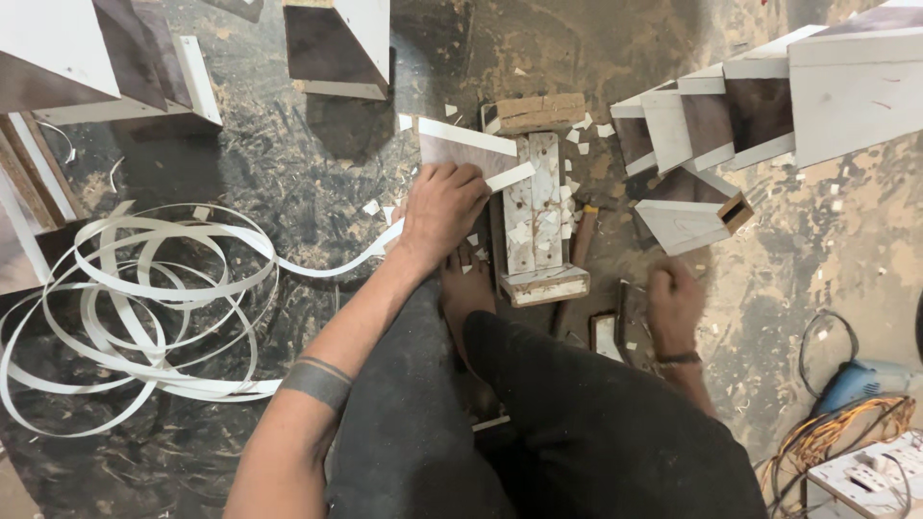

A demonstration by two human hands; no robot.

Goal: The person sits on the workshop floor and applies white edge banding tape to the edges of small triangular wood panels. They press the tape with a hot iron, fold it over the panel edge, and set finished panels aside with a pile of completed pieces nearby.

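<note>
Left hand (444,210) at centre frame, closed on white edge-banding strip (332,264), pressing it along edge of small brown panel (460,150); strip end projecting right past fingers (473,183). Right hand (673,306) at lower right of centre, blurred, curled narrow over a dark object beside the knee; contents of grip: cannot tell. Bare foot (468,288) braced against battered wooden block (536,216), white-flecked, rough, glue-crusted. Remaining strip lying in loose springy loops (135,308) on floor (308,173) at left, thin, glossy, flexible. Floor dark, scuffed, littered with white trimmings. Row of white-and-brown laminated boxes (731,106) at upper right, square-edged, smooth-faced. Blue power tool (860,383) and tangled orange cable (836,432) at lower right. Risks judged: strip likely to skew off panel edge if pressure uneven; coil liable to snag or kink under pull; bare foot exposed to sharp offcuts; cable a trip hazard.
</note>
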